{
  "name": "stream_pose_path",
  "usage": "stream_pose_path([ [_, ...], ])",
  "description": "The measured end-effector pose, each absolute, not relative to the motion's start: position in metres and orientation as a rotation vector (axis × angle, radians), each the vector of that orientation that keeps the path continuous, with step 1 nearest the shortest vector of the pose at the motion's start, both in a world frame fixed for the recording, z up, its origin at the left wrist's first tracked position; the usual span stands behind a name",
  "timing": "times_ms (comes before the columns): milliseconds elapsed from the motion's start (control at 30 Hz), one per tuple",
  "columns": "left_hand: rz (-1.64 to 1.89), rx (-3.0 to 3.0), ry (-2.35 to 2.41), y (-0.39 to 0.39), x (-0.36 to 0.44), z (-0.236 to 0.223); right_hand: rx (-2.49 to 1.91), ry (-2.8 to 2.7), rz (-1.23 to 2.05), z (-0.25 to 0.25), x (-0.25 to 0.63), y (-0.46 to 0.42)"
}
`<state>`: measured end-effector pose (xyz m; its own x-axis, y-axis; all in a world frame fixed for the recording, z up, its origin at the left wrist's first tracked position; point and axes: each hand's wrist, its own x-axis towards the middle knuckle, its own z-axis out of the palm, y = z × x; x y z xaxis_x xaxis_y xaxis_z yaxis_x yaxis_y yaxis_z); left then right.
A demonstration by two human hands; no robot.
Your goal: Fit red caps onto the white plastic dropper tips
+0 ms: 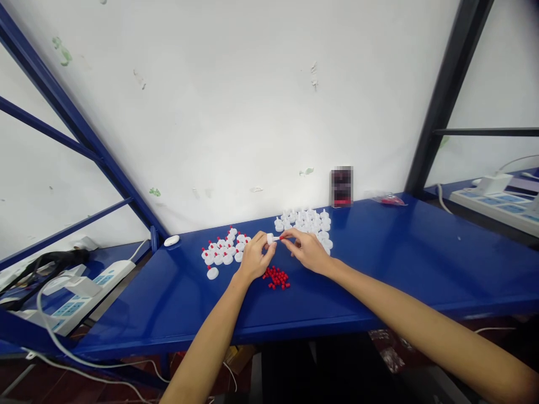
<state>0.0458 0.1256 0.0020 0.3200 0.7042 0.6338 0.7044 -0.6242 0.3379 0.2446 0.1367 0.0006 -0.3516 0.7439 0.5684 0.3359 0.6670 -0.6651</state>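
My left hand (255, 258) is closed on a white nozzle cap (270, 239), which lies sideways with its thin tip toward the right. At that tip, my right hand (309, 249) pinches a small red tip cap (282, 238). Whether the red cap is fully seated cannot be made out. Just below the hands lies a pile of loose red tip caps (278, 278). To the left stand several white nozzle caps with red tips (227, 258). Behind my right hand is a cluster of white nozzle caps without red tips (309, 220), partly hidden by that hand.
The blue table (379, 252) meets a white wall. A white oval object (172, 241) lies at the back left. Along the wall stand a dark box (341, 188) and a clear bag with red contents (389, 200). Power strips (92, 294) and cables flank the table.
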Motion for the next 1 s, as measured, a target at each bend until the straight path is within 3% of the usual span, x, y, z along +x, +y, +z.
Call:
stream_pose_path([
  [533, -1.301, -2.626, -1.368, 0.1268, 0.0461, -0.003, -0.774, -1.96, 0.357, -0.0018, 0.2455, 0.1429],
  [700, -1.508, -2.613, -1.465, 0.126, 0.0486, -0.0054, -0.798, -1.986, 0.345, -0.0008, 0.2448, 0.1425],
  [1000, -1.358, -2.69, -1.433, 0.124, 0.0463, -0.002, -0.756, -2.062, 0.375, 0.0005, 0.2457, 0.1391],
])
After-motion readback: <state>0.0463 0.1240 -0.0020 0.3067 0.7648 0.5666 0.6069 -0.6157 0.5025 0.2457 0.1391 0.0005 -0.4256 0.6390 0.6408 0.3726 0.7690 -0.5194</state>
